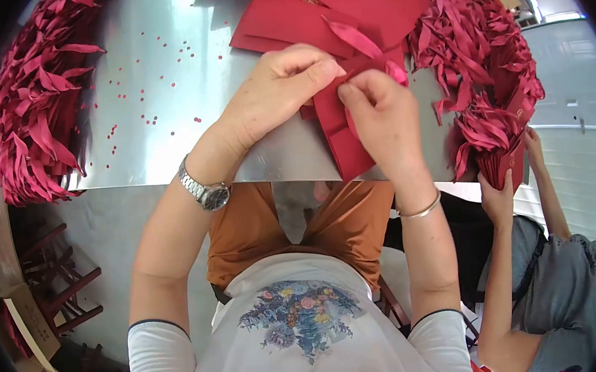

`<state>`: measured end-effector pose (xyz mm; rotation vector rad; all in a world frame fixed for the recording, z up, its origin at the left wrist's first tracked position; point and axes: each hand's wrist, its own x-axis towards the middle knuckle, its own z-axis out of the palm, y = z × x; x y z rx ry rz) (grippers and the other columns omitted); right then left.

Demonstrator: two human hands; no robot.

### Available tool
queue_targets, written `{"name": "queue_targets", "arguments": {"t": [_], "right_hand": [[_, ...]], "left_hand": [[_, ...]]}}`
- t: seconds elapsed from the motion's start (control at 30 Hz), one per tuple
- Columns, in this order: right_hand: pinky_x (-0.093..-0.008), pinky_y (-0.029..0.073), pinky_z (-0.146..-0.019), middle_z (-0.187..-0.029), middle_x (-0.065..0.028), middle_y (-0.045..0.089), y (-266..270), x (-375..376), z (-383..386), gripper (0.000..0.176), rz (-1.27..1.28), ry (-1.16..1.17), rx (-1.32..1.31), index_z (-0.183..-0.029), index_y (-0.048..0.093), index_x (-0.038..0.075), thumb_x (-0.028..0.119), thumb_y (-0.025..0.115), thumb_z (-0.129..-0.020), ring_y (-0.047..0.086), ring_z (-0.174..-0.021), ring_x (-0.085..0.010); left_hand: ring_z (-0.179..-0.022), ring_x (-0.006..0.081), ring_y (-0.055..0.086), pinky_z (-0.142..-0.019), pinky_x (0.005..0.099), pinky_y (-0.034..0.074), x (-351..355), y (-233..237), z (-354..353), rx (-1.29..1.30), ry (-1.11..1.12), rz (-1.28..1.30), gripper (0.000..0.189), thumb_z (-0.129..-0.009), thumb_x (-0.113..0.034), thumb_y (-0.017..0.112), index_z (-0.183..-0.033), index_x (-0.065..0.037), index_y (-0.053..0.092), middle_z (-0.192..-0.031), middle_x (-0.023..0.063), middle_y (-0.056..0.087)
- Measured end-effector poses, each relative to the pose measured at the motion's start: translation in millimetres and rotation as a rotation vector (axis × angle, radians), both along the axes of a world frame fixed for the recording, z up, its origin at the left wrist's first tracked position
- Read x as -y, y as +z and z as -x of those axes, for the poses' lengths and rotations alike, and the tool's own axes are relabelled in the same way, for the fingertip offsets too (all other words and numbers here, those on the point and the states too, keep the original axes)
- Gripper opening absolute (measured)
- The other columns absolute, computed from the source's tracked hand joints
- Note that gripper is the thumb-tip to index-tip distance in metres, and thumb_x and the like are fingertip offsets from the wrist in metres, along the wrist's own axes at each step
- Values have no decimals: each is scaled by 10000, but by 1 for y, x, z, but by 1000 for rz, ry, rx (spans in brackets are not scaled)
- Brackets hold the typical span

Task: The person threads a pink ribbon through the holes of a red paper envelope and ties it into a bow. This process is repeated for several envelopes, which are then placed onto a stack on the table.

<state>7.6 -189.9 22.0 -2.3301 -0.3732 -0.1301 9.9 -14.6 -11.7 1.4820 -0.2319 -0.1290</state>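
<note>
My left hand (278, 87), with a watch on its wrist, pinches at the top of a dark red folded piece (343, 135) that lies at the table's front edge. Close beside it, almost touching, my right hand (382, 110) has thumb and forefinger pressed together over the same piece. A pink-red ribbon (353, 37) sticks up just behind the hands, and more ribbon shows beside my right hand. What lies between the fingertips is too small to make out. Flat red envelopes (289, 18) with gold marks lie behind my hands.
Piles of red ribboned pieces stand at the left (39, 103) and right (471, 47) of the metal table (164, 141). Small red dots are scattered on it. At the right, a co-worker's hands (498, 199) hold a ribboned stack. Stools and a cardboard box are at lower left.
</note>
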Motion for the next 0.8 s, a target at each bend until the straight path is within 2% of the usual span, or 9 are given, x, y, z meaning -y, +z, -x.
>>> {"name": "queue_targets", "arguments": {"t": [0.23,0.3,0.37,0.43,0.47,0.5,0.57,0.67,0.8], "right_hand": [[-422,485,-582,-721,-128,636,-12,8,6,161,22,57,133,-793,612,62,189,705,-824,629,-673,-334],[-418,489,-583,-720,-119,640,-8,7,6,162,29,63,139,-787,613,63,190,708,-822,633,-670,-325],[-417,491,-582,-719,-114,643,-7,6,6,159,45,65,138,-781,616,67,191,709,-818,636,-670,-321],[-415,492,-580,-718,-110,645,-6,6,8,156,62,59,137,-776,620,70,191,710,-814,639,-670,-316],[-417,491,-574,-709,-109,645,-4,4,10,157,93,33,145,-766,623,72,193,714,-808,641,-663,-314],[-418,491,-569,-701,-108,644,-4,3,12,157,123,2,149,-756,627,75,195,717,-802,643,-657,-311],[-417,489,-563,-694,-109,644,-4,4,13,151,130,25,201,-754,634,78,196,720,-797,643,-651,-312],[-418,485,-549,-679,-111,644,-6,10,11,156,172,71,284,-758,648,77,207,731,-784,638,-629,-310],[-376,500,-563,-711,-106,657,-9,18,17,191,52,88,213,-835,658,62,223,747,-782,650,-636,-265]], "left_hand": [[-813,59,568,-668,249,475,-10,31,-17,-287,-112,-41,190,-883,-152,611,-997,-47,720,-877,-21,659],[-815,52,566,-667,255,479,-14,46,-26,-243,-232,-319,200,-888,-152,594,-1003,-48,720,-846,-23,656],[-796,90,584,-678,279,484,-14,50,-34,-191,-278,-412,166,-855,-110,608,-948,-27,717,-822,7,652],[-775,156,598,-690,299,483,-13,40,-44,275,-401,-656,119,-798,-46,620,-878,5,692,-812,54,637],[-814,231,602,-736,327,480,-13,46,-42,272,-434,-721,100,-748,9,618,-835,25,667,-852,102,624],[-814,231,602,-736,327,480,-11,46,-41,271,-440,-724,100,-748,9,618,-835,25,667,-852,102,624],[-793,305,608,-748,378,493,-8,42,-39,650,-357,-776,131,-717,-26,604,-816,1,685,-788,119,649],[-888,292,581,-826,372,465,-2,38,-27,668,-282,-786,71,-732,23,626,-802,21,640,-896,95,606],[-867,280,578,-814,372,467,-3,30,-23,694,-216,-733,41,-721,22,637,-741,0,609,-883,77,594]]}}
